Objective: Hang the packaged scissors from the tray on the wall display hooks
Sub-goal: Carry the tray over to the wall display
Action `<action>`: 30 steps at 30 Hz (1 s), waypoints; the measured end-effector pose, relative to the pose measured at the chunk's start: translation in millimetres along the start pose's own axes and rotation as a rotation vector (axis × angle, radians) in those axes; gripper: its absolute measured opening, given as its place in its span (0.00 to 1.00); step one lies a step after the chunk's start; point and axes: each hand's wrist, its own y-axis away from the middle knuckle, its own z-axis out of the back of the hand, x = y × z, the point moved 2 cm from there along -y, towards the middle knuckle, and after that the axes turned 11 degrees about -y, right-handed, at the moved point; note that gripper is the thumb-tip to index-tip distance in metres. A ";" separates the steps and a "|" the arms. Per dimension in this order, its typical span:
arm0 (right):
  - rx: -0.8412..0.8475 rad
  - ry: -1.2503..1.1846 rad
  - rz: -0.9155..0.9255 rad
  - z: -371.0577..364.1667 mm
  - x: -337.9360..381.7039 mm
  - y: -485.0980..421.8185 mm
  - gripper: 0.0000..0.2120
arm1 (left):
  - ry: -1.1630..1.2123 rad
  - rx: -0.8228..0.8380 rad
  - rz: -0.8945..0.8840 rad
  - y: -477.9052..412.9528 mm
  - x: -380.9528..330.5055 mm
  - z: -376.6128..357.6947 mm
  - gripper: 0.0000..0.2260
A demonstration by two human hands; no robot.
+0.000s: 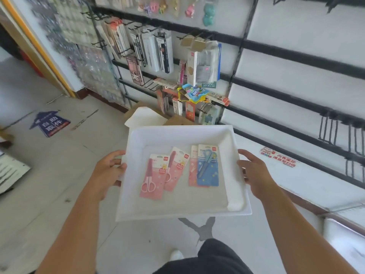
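Note:
I hold a white plastic tray (177, 133) level in front of me. My left hand (108, 172) grips its left rim and my right hand (254, 173) grips its right rim. Inside lie several carded scissors: a pink pack (153, 176) at the left, a second pink pack (175, 169) partly overlapping beside it, and a blue pack (208, 165) lying on top of another pink card (192, 165). Bare black display hooks (333, 133) stick out from the white wall panel at the right.
Hooks (150, 48) on the wall ahead carry pens, rulers and other stationery packs. A white lid and cardboard boxes (146, 117) lie on the floor below them. A blue arrow sticker (49, 123) marks the floor at left. A low white ledge (296, 175) runs along the right wall.

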 end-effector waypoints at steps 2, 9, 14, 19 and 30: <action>-0.010 -0.030 -0.004 -7.9 7.7 -25.2 0.20 | -0.015 0.022 -0.009 -36.8 -16.8 -3.6 0.17; -0.048 -0.068 -0.005 -18.2 31.5 -122.6 0.19 | -0.105 0.106 -0.027 -159.0 -77.5 -40.8 0.18; -0.106 -0.088 -0.021 -22.1 36.7 -163.6 0.19 | -0.188 0.187 -0.030 -226.7 -105.7 -72.9 0.17; -0.282 -0.126 -0.072 -37.2 34.9 -189.5 0.22 | -0.263 0.301 -0.016 -296.7 -104.3 -102.3 0.18; -0.719 -0.324 -0.290 -68.5 -47.3 -242.2 0.20 | -0.556 0.577 -0.034 -413.6 -108.8 -195.5 0.20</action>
